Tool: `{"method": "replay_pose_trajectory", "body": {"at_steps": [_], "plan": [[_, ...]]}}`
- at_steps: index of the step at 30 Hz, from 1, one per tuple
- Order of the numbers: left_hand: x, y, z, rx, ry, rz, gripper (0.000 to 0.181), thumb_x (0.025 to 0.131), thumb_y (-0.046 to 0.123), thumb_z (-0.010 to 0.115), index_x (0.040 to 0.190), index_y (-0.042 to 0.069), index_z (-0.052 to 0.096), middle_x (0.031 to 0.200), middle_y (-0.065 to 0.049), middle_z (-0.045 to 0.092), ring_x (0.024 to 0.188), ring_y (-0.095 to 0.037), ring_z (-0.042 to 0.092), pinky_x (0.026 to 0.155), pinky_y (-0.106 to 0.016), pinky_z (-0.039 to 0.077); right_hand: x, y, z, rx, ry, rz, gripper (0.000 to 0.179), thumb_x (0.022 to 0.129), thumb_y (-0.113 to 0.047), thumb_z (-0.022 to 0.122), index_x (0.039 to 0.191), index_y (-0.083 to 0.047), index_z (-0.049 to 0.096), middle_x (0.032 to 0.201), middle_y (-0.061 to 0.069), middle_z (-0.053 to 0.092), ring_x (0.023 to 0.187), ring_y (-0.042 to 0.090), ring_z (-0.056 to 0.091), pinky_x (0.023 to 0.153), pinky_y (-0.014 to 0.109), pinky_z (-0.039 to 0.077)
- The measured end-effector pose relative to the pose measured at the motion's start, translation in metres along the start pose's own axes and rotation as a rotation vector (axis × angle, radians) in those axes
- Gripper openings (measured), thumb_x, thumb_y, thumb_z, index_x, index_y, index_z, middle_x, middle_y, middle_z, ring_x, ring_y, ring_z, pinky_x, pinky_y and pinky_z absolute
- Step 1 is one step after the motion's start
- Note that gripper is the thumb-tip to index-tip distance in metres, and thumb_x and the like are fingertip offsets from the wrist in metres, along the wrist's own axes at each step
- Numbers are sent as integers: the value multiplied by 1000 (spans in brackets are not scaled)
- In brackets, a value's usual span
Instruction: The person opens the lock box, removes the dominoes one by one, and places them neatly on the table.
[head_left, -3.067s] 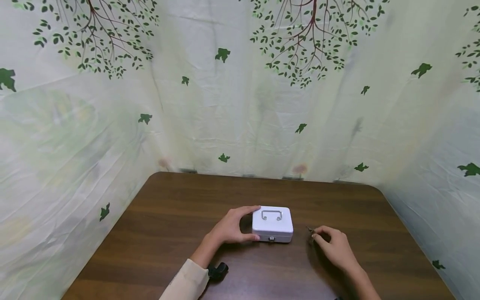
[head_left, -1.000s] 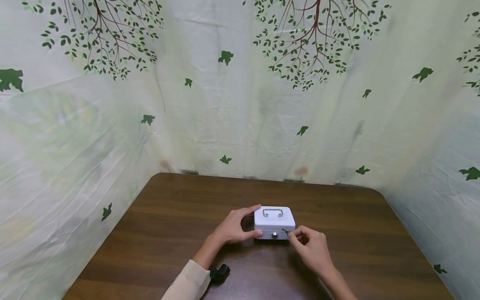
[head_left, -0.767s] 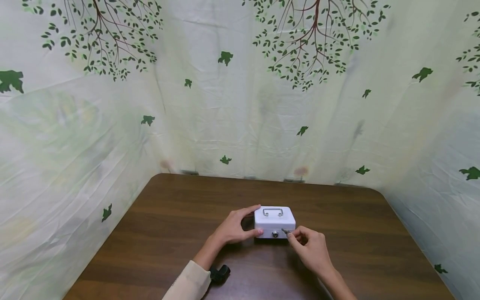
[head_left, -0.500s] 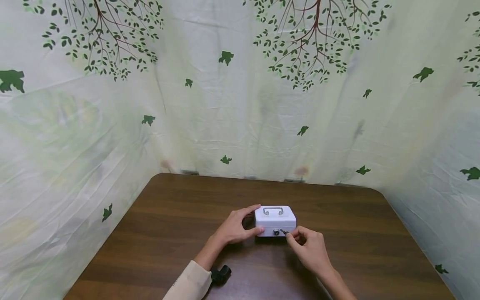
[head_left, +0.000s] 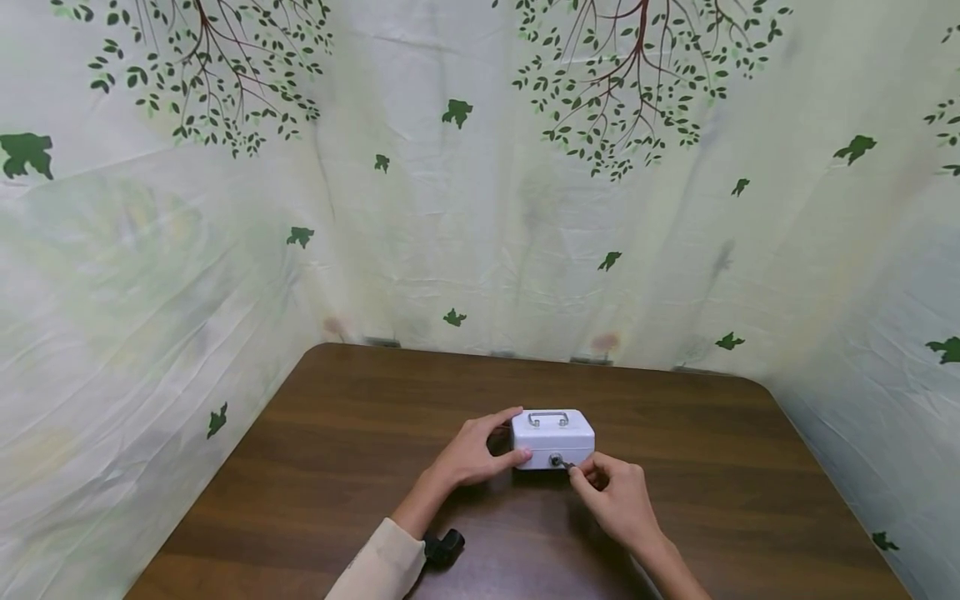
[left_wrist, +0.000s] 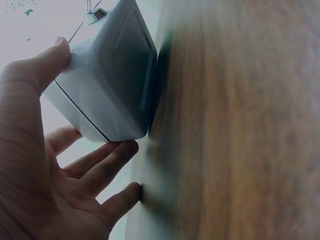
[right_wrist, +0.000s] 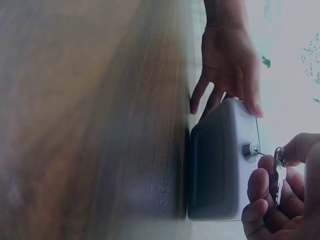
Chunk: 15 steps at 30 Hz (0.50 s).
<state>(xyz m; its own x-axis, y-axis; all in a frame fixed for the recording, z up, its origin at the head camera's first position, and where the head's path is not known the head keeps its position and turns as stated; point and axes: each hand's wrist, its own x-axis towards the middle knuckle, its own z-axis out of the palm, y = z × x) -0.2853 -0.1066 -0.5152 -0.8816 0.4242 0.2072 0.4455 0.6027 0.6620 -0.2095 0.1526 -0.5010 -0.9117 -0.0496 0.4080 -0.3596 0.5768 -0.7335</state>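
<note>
A small white cash box with a wire handle on its lid is at mid-table, lid closed. Its front is tipped up, and the underside shows in both wrist views. My left hand grips its left end, thumb on the front face and fingers behind and along the side. My right hand pinches a key whose tip is at the round lock on the front; how deep it sits I cannot tell. A second key hangs from the same ring below the thumb.
The box is on a brown wooden table with rounded far corners. A white cloth with printed leaves hangs behind it and on both sides. A black wrist device sits at the left cuff.
My right hand has come left from beside the box, bringing the key up to the lock. The box's front has tipped upward in my left hand, showing more of the front face.
</note>
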Motion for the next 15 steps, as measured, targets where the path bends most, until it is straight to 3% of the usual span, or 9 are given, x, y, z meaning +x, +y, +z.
{"method": "replay_pose_trajectory", "body": {"at_steps": [9, 15], "plan": [[-1, -1, 0, 4, -2, -4, 81, 89, 66, 67, 155, 24, 48, 148, -4, 60, 128, -20, 62, 110, -50, 48, -3, -4, 6, -62, 44, -100, 29, 80, -5, 79, 68, -27, 66, 57, -23, 59, 49, -6, 50, 47, 16, 44], [0, 0, 0, 10, 5, 1, 82, 89, 66, 67, 155, 23, 48, 147, -3, 61, 129, -19, 62, 110, -49, 48, -4, -10, 9, -111, 74, -79, 28, 79, -6, 79, 65, -26, 65, 54, -22, 57, 48, -8, 47, 46, 15, 43]]}}
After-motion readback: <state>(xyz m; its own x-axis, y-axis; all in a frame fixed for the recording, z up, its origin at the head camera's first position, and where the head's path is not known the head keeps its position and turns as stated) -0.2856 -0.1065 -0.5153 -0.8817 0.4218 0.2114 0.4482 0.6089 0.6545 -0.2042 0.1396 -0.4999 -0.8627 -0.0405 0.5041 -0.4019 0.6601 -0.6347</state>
